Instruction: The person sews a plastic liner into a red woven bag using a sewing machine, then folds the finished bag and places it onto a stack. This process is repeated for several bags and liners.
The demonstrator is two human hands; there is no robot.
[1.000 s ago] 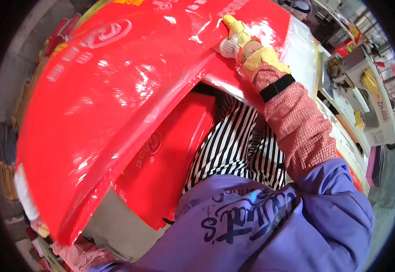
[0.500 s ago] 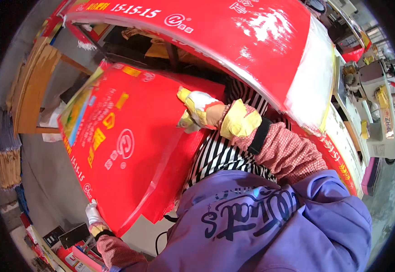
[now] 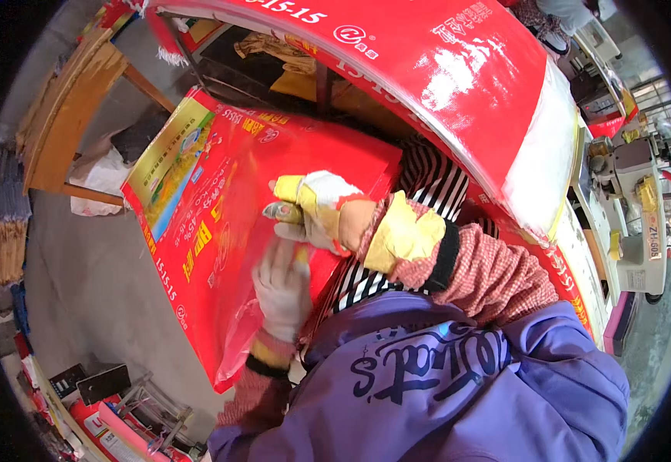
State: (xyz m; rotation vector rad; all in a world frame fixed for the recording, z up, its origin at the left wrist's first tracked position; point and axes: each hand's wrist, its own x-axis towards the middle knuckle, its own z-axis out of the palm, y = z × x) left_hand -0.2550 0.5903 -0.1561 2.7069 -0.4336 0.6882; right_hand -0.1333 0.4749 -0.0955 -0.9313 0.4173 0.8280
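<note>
We see the red printed sack (image 3: 220,231) lying flat before our chest, glossy, with a yellow-green picture panel at its upper left corner; its near end is hidden under our gloves. Our left hand (image 3: 283,289) rests open and flat on it, while our right hand (image 3: 316,208) curls over it, grip unclear. Above arches another red sack (image 3: 459,69), cut off at the top, beside a sewing machine (image 3: 632,200).

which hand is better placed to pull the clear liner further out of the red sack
Probably the left hand: it lies flat on the clear liner at the red sack. The right hand sits higher, over the sack.
</note>
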